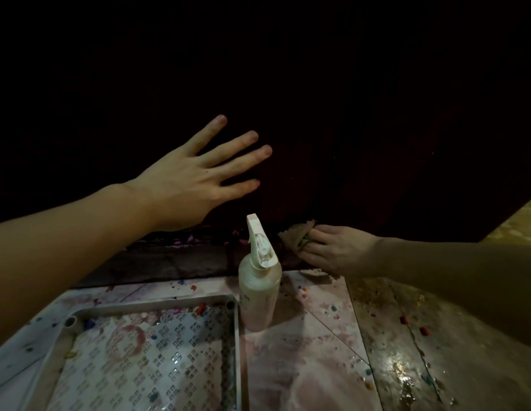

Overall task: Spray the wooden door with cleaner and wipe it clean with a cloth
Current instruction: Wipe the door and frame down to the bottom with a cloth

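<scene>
Left hand (181,185) spread flat, fingers straight, against dark door (347,99), centre-left of frame. Right hand (338,250) grips crumpled cloth (297,232) at door's foot. Spray bottle (258,286) upright on stained floor (317,336), beside tray (157,304).

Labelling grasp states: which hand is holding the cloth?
The right hand, low by the door's base, grips the crumpled cloth. The left hand is spread open, holding nothing.

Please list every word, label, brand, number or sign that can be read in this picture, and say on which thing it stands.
None can be read.
Spray bottle: a small dark mark low on its left side, too small and blurred to read.
Tray, cloth, door: no text visible.
</scene>
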`<action>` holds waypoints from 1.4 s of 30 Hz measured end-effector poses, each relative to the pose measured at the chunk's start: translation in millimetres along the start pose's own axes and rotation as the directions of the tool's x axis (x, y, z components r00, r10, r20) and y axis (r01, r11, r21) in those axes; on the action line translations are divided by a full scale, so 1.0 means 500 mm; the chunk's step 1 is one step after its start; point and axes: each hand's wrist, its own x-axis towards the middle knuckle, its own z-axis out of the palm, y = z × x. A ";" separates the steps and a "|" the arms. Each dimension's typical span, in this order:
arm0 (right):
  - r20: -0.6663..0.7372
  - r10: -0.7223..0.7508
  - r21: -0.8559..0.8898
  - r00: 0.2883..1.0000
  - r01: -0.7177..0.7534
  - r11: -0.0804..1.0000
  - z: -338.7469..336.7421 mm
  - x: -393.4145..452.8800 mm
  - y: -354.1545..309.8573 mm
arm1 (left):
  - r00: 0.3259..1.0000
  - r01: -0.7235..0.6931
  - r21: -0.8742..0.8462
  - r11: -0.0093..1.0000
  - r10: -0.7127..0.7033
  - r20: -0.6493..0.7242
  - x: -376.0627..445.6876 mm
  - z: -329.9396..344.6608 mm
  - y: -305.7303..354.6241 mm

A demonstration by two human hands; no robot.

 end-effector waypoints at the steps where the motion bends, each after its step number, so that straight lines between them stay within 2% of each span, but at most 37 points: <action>1: -0.020 -0.010 0.012 1.000 0.010 1.000 0.000 0.013 -0.002 | 1.000 0.001 0.018 1.000 -0.002 0.016 -0.001 0.001 0.002; 6: -0.152 -0.066 0.043 0.986 0.074 0.996 -0.003 0.101 -0.016 | 1.000 0.008 0.001 1.000 -0.008 0.013 -0.002 0.000 0.001; 12: -0.197 -0.081 0.085 0.977 0.099 0.991 -0.015 0.094 -0.006 | 0.998 0.008 0.015 1.000 -0.009 0.057 -0.004 -0.001 -0.003; 15: -0.170 -0.086 0.081 0.982 0.101 0.992 -0.037 0.078 0.008 | 0.993 -0.004 0.059 0.998 -0.003 0.122 -0.007 -0.003 -0.002; 18: -0.203 0.020 0.161 0.979 0.013 0.987 -0.068 0.077 0.008 | 0.982 0.000 0.087 0.996 -0.016 0.189 -0.009 -0.009 0.000; 21: -0.182 0.258 0.362 0.949 -0.179 0.915 -0.112 0.075 -0.005 | 0.969 -0.007 0.078 0.997 -0.012 0.247 -0.007 -0.021 0.000; 22: -0.140 0.396 0.474 0.908 -0.289 0.832 -0.129 0.072 -0.013 | 0.965 -0.006 0.076 0.997 -0.014 0.262 -0.006 -0.024 0.000; 23: -0.042 0.542 0.588 0.839 -0.418 0.693 -0.141 0.068 -0.022 | 0.965 -0.001 0.073 0.997 -0.018 0.261 -0.008 -0.026 -0.001; 24: 0.091 0.657 0.669 0.748 -0.535 0.516 -0.147 0.062 -0.034 | 0.970 0.007 0.067 0.998 -0.023 0.244 -0.009 -0.027 -0.001; 26: 0.361 0.761 0.734 0.539 -0.668 0.125 -0.140 0.051 -0.060 | 0.976 0.021 0.056 0.998 -0.032 0.216 -0.011 -0.028 -0.003; 28: 0.554 0.768 0.722 0.320 -0.644 -0.253 -0.127 0.039 -0.083 | 0.979 0.021 0.050 0.999 -0.031 0.201 -0.013 -0.026 -0.004; 29: 0.623 0.751 0.692 0.220 -0.604 -0.396 -0.119 0.034 -0.091 | 0.984 0.018 0.039 0.999 -0.025 0.178 -0.013 -0.027 -0.005; 30: 0.661 0.738 0.660 0.135 -0.573 -0.486 -0.113 0.031 -0.096 | 0.988 0.017 0.028 0.999 -0.021 0.152 -0.011 -0.028 -0.006; 31: 0.666 0.743 0.642 0.063 -0.556 -0.528 -0.109 0.031 -0.099 | 0.990 0.015 0.023 1.000 -0.018 0.137 -0.010 -0.027 -0.006; 33: 0.593 0.804 0.681 -0.033 -0.513 -0.523 -0.107 0.037 -0.095 | 0.993 0.006 0.035 0.999 -0.010 0.121 -0.010 -0.023 -0.007; 35: 0.478 0.877 0.762 -0.050 -0.472 -0.442 -0.113 0.048 -0.083 | 0.996 0.007 0.026 1.000 -0.009 0.088 -0.010 -0.020 -0.007; 36: 0.428 0.903 0.791 -0.027 -0.473 -0.389 -0.118 0.055 -0.078 | 0.997 0.009 0.020 1.000 -0.010 0.076 -0.010 -0.018 -0.006; 37: 0.385 0.923 0.811 0.016 -0.484 -0.330 -0.125 0.061 -0.076 | 0.997 0.010 0.020 1.000 -0.011 0.071 -0.011 -0.017 -0.005; 42: 0.255 0.906 0.763 0.336 -0.646 0.025 -0.124 0.080 -0.107 | 1.000 0.019 -0.011 1.000 -0.019 0.016 -0.013 -0.009 -0.005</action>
